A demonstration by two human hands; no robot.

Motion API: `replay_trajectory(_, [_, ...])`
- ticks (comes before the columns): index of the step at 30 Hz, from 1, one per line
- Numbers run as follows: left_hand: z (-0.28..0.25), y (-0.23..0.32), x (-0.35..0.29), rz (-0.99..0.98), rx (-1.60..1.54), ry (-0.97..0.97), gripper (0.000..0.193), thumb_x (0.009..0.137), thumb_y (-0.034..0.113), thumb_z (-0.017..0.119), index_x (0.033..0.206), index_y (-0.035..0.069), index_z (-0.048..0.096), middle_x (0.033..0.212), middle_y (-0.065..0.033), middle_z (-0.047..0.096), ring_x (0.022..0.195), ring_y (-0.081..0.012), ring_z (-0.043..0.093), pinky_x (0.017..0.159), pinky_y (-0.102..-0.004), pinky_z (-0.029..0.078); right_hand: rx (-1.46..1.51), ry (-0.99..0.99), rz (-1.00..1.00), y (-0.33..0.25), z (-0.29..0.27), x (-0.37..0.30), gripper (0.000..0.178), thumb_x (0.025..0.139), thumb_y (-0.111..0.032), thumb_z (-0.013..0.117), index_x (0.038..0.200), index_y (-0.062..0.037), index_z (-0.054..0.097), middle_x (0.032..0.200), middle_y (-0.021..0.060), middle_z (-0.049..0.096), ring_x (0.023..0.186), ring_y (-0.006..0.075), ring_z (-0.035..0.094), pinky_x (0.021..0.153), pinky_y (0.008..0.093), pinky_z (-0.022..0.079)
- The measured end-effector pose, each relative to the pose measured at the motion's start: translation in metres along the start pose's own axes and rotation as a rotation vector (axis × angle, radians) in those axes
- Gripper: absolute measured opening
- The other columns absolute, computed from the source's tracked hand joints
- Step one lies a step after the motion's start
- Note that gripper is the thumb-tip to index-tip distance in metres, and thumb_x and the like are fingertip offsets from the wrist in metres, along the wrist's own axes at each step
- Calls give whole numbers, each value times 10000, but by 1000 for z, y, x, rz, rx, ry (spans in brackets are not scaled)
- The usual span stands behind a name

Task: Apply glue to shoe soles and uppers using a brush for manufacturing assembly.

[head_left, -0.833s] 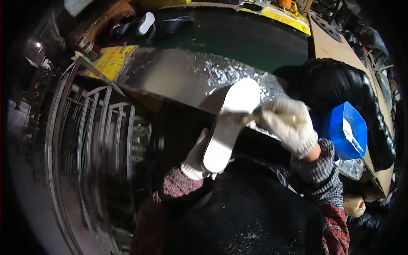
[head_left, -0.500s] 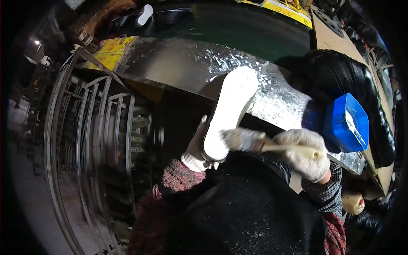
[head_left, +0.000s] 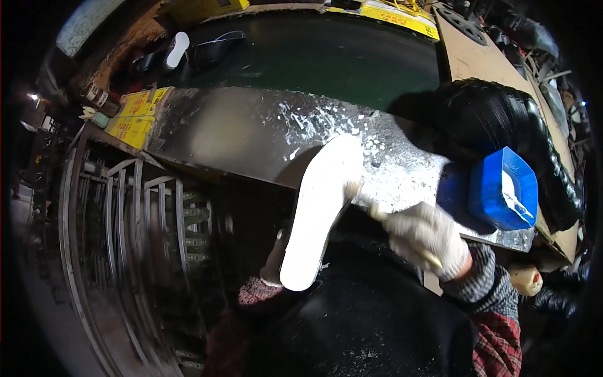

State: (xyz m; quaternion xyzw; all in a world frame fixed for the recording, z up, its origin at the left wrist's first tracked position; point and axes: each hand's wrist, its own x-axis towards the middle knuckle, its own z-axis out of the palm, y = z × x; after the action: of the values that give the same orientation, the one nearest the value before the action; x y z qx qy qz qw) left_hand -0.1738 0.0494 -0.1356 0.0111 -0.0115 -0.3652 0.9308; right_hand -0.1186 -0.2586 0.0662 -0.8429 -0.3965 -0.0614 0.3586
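Close by the bench edge (head_left: 251,173), right hand (head_left: 427,237) gripping a brush (head_left: 377,212) against the white sole (head_left: 320,207), left fingers hidden.

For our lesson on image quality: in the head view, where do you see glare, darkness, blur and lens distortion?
Head view: glare washes out the white sole and the metal bench top; the corners and the lap are nearly black; the gloved right hand is slightly motion-blurred; the bench edge and the rack bow with the fisheye lens.
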Motion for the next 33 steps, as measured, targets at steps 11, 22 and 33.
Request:
replay_trajectory(11, [71,8,19,161,-35,269,609,1007,509,388,1426,68,404,1346,-184,529,1226,-335,538,988,-510,471,-94,-23,-335,1,2,61,236,825,-86,672,1059,-53,680,871,111,636,687,279,620,596,354,522])
replay_trajectory(22, [123,137,122,608,201,646,538,962,294,603,1272,-106,422,1282,-263,493,1176,-361,508,1020,-473,473,527,657,313,11,-55,-109,242,871,-72,663,1097,10,638,963,111,642,794,179,622,708,286,517])
replay_trajectory(33, [120,-30,393,53,710,430,474,945,453,583,1176,40,609,1004,-147,668,884,-298,649,814,-315,544,404,1284,527,17,-88,-219,333,944,-330,609,1116,-45,582,836,91,612,662,140,557,565,260,448])
